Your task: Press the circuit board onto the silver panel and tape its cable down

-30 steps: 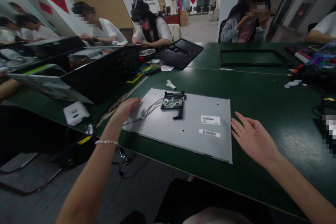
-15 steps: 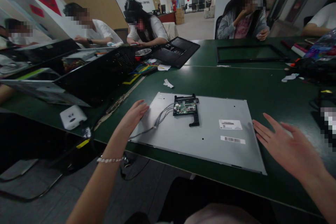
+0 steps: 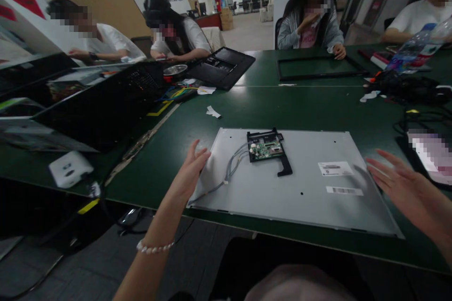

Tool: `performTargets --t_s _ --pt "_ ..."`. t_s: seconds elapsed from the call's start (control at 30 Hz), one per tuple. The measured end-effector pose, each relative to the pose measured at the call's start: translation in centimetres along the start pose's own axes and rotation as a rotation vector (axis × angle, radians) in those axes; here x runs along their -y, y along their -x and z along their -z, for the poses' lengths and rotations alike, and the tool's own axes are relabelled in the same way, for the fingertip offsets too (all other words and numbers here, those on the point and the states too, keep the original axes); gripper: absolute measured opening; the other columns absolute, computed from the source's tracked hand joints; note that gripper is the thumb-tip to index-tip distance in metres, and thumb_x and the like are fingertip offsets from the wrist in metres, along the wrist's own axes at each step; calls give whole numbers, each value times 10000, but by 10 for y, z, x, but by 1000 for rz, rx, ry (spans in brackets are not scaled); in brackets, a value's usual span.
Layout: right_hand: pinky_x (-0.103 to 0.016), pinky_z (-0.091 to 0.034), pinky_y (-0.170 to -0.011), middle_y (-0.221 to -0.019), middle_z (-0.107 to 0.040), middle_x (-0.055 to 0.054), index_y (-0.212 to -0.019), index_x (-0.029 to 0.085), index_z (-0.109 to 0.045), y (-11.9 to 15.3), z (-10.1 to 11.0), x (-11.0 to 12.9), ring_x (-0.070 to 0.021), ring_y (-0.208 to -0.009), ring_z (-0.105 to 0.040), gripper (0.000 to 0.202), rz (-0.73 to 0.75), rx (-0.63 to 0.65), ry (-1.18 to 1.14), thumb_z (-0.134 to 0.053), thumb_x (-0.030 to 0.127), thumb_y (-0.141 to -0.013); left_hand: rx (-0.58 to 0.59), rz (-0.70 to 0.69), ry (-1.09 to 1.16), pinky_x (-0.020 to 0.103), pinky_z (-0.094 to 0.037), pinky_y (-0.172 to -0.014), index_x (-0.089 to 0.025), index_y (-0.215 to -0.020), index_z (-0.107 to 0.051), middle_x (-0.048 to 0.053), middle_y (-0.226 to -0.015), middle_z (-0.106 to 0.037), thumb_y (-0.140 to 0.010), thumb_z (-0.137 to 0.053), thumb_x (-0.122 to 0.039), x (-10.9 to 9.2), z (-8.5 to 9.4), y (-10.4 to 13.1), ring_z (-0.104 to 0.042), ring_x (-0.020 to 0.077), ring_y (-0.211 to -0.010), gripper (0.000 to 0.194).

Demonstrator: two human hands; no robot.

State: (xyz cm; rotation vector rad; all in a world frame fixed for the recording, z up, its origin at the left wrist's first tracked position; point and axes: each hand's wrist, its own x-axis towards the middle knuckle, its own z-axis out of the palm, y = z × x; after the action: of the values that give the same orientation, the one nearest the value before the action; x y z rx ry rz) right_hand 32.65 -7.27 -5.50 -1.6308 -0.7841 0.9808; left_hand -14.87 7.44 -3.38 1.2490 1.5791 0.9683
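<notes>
A flat silver panel [image 3: 254,197] lies on the green table near its front edge. On it sits a green circuit board [image 3: 266,149] in a black bracket [image 3: 285,165], with grey cables [image 3: 231,169] running to the panel's lower left. My left hand [image 3: 192,169], above a beaded bracelet, is at the panel's left edge with fingers apart and holds nothing. Beside the right edge, my right hand [image 3: 402,186] is spread and also holds nothing. Whether either hand touches the panel I cannot tell. Two white labels [image 3: 335,169] are on the panel's right part.
Behind the panel are paper scraps [image 3: 213,112], a black casing [image 3: 226,68] and a black frame [image 3: 325,75]. Left are an open computer case [image 3: 106,108] and a white box [image 3: 69,169]. A phone [image 3: 432,155] and cables lie right. Several people sit around the table.
The view has turned right, so the table's things appear further left. The panel appears further right, with both hands still beside it. Across the table, a person's hand has moved to the black frame.
</notes>
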Motion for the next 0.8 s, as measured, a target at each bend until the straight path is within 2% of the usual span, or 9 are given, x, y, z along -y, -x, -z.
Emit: performTargets --t_s 0.1,0.2,0.33,0.47,0.63,0.8 --pt "-393 -332 -1164 -1508 -478 -194 -1497 253 -397 -12 11 -4 -328 -1424 -403 781 -59 -11 -100 -563 521 -782 38 3 36 402 -404 -1129 -301 -1555 -269 132 -1471 -494 -833 -617 -453 -2 -9 9 -496 263 -1354 816" --pt "-350 -310 -1163 -1505 -473 -207 -1460 252 -433 -24 24 -12 -304 -1444 -375 738 -83 6 -109 -615 438 -769 62 20 91 410 -382 -1150 -312 -1540 -300 122 -1470 -498 -839 -616 -440 -4 -16 16 -488 260 -1362 779" --pt "-344 -285 -1173 -1506 -479 -175 -1366 301 -512 -27 32 -19 -296 -1443 -380 631 -49 -21 -62 -625 456 -765 96 -9 61 422 -391 -1147 -356 -1535 -302 109 -1480 -485 -860 -591 -436 -2 -23 21 -472 262 -1375 738" --pt "-370 -267 -1182 -1514 -481 -124 -1315 336 -549 -17 27 -13 -299 -1450 -365 602 -4 -47 9 -665 459 -737 68 -15 61 440 -362 -1166 -372 -1546 -252 106 -1498 -460 -873 -576 -429 0 -34 25 -433 261 -1405 749" --pt "-424 -204 -1212 -1544 -450 -91 -1347 355 -542 -6 23 1 -314 -1470 -322 615 -36 -40 150 -669 471 -757 33 3 113 437 -241 -1219 -369 -1517 -302 90 -1519 -435 -858 -609 -409 -1 -47 32 -369 248 -1443 728" --pt "-496 -224 -1210 -1555 -442 -52 -1410 357 -476 -12 35 -11 -340 -1472 -310 680 35 -9 252 -627 534 -771 9 -9 201 458 -206 -1215 -304 -1487 -377 114 -1479 -471 -818 -662 -393 -2 -56 38 -375 276 -1430 733"
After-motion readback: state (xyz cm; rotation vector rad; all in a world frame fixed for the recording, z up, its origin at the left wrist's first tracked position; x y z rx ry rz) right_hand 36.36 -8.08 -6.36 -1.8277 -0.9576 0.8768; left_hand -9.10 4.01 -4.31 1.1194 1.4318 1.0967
